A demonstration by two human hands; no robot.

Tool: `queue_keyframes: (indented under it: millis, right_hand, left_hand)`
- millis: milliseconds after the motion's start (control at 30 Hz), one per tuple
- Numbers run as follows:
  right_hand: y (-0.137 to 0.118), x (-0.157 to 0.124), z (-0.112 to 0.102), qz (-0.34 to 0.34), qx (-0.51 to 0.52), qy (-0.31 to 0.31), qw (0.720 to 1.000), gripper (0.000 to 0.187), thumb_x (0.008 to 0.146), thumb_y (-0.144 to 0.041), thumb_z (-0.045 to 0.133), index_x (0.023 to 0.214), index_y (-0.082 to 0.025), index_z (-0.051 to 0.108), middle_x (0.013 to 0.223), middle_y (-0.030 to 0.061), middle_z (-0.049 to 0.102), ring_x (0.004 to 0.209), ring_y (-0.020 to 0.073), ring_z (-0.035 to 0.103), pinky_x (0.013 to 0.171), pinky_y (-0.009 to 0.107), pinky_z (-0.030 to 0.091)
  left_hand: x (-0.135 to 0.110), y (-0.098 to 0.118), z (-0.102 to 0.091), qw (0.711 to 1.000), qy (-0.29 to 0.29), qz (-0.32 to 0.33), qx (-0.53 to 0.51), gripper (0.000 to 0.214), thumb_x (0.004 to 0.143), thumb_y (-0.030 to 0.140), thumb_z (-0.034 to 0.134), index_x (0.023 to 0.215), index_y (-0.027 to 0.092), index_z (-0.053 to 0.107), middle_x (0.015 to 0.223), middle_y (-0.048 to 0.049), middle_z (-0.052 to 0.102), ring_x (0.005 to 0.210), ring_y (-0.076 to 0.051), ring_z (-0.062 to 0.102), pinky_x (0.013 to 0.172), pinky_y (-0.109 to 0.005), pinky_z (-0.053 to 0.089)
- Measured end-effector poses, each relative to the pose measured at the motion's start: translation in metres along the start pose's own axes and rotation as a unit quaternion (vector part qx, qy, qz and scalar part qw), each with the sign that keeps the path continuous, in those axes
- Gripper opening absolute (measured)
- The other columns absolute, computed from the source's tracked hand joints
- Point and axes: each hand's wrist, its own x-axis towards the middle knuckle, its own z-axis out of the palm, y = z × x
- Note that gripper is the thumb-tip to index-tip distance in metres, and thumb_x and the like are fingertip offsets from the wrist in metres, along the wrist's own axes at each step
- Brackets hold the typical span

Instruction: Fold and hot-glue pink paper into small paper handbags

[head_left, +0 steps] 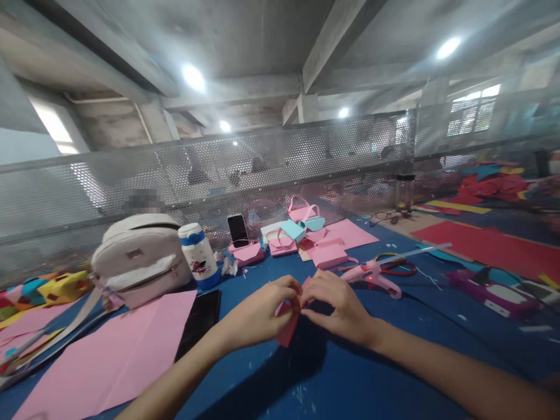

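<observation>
Broadly, we work at a blue table (371, 373) that runs away from us to a perforated metal screen (306, 157), which closes off the far edge along its whole length. On our left a large pink sheet (109, 350) lies flat, and its near corner runs out of view at the bottom. On our right, well apart from the hands, a red sheet (490, 245) covers the far corner. A white bag (140, 256) stands behind the pink sheet with a white-and-blue bottle (199, 254) just beside it. A black flat slab (199, 321) lies along the pink sheet's right edge, near our left forearm. Further back sits a cluster of folded pink and pale blue paper shapes (315, 239), and a phone (238, 230) is propped upright to their left. A pink glue gun (371, 275) lies just beyond our right hand, with scissors (396, 265) behind it. Our left hand (262, 312) and right hand (341, 306) meet over the middle of the table, fingertips almost touching. Both are closed in a pinch on the pink paper piece (289, 332), which sits between them. Its top corner shows above the thumbs and its lower edge hangs below the left hand, close to the blue surface. Bare blue table lies open beneath and to the right of our forearms.
</observation>
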Motion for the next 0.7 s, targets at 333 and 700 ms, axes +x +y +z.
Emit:
queue_keyframes:
  millis: [333, 700]
  right_hand:
    - [-0.002, -0.002, 0.004, -0.002, 0.012, 0.025, 1.000, 0.007, 0.089, -0.015, 0.062, 0.085, -0.021, 0.062, 0.082, 0.0018, 0.069, 0.080, 0.0197, 0.055, 0.074, 0.033, 0.040]
    - [-0.003, 0.000, 0.005, 0.035, 0.056, 0.054, 0.996, 0.015, 0.098, -0.029, 0.056, 0.091, -0.022, 0.067, 0.088, 0.0036, 0.070, 0.087, 0.0211, 0.059, 0.082, 0.037, 0.044]
  left_hand:
    - [-0.005, 0.007, 0.001, 0.997, 0.019, 0.001, 0.078, 0.018, 0.086, 0.008, 0.051, 0.079, 0.016, 0.065, 0.109, -0.0081, 0.063, 0.095, -0.021, 0.063, 0.086, -0.033, 0.050]
    - [-0.003, -0.015, -0.006, 1.000, 0.000, 0.019, -0.001, 0.017, 0.097, 0.019, 0.046, 0.095, 0.018, 0.063, 0.102, -0.0053, 0.063, 0.089, -0.018, 0.060, 0.081, -0.029, 0.049]
